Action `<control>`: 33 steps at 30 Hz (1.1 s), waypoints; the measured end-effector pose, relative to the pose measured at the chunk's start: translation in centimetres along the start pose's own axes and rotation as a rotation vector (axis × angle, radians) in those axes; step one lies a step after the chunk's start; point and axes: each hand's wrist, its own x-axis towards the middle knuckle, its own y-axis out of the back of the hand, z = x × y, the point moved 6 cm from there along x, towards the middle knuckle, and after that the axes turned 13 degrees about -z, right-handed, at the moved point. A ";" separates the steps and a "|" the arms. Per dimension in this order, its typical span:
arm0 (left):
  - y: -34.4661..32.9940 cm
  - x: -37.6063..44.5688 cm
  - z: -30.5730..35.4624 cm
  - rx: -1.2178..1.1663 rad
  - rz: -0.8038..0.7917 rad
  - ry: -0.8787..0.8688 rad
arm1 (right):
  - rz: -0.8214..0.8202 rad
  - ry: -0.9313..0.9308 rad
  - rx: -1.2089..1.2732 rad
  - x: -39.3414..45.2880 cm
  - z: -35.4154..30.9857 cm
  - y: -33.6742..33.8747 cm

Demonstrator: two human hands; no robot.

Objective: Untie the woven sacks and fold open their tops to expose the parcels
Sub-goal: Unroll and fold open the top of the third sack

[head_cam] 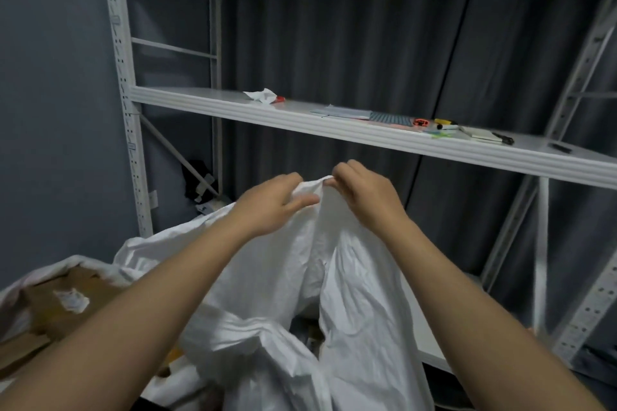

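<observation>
Sack (350, 277), white and woven, stands at centre frame, its long axis upright and its gathered top pointing to 12 o'clock, just below the shelf (334, 127). Left hand (270, 203) grips the bunched top from 9 o'clock, fingers curled into the cloth; right hand (364, 197) pinches the same peak from 3 o'clock. The two hands sit close together, nearly touching. A dark gap at 6 o'clock shows something inside, too dim to make out. The sack's base is cut off by the lower edge. At 8 o'clock lies a brown box (50, 310), blurred and partly wrapped in another sack.
</observation>
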 end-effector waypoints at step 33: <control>3.3 3.4 -2.0 -0.092 0.049 0.033 | -0.240 -0.324 0.283 1.0 7.0 5.4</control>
